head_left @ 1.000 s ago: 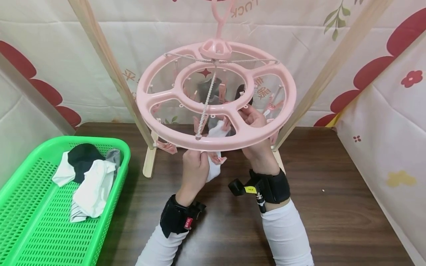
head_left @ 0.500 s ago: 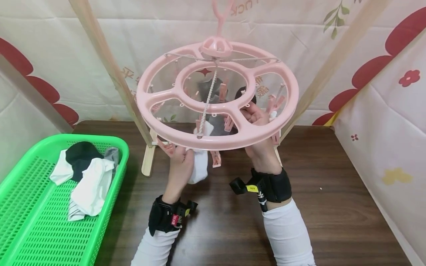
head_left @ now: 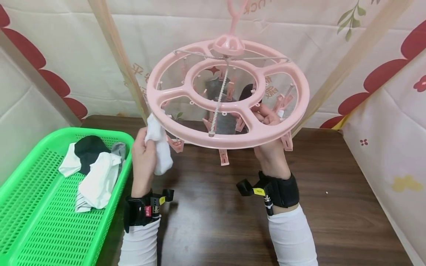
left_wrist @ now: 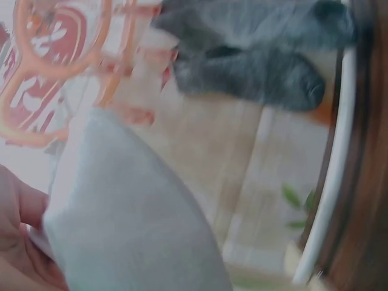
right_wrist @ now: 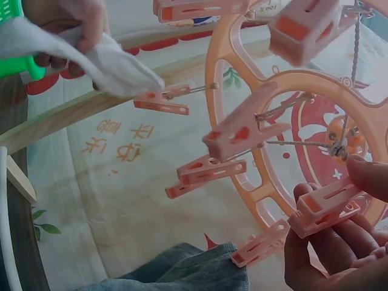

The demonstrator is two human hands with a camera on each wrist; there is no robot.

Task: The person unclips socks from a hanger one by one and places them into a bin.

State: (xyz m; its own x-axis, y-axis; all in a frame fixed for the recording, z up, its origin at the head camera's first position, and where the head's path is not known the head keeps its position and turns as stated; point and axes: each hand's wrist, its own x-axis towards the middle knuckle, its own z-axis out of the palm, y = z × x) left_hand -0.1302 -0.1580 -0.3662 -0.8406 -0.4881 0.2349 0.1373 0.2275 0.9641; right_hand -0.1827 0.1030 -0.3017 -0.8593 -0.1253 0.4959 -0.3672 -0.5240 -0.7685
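Note:
In the head view my left hand (head_left: 143,159) grips a white sock (head_left: 161,147) just left of a round pink drying rack (head_left: 179,133). Its lower end hangs beside the fingers. My right hand (head_left: 267,115) is under the rack's right front, partly covered by the ring. The right wrist view has its fingers around a pink clothes peg (right_wrist: 327,209), with the thumb close above. Grey socks (left_wrist: 248,76) hang clipped at the rack's far side, and a black sock (head_left: 246,92) hangs near the right hand.
A green basket (head_left: 128,166) at the left holds several white, black and grey socks. Wooden posts (head_left: 116,48) flank the rack over a dark brown table (head_left: 206,221). Several other pink pegs (head_left: 224,157) dangle from the ring. Printed cloth stands behind.
The left hand has carried the white sock from beneath the rack's front out to the left, beside the basket. My right hand keeps its place under the rack. The view has shifted slightly.

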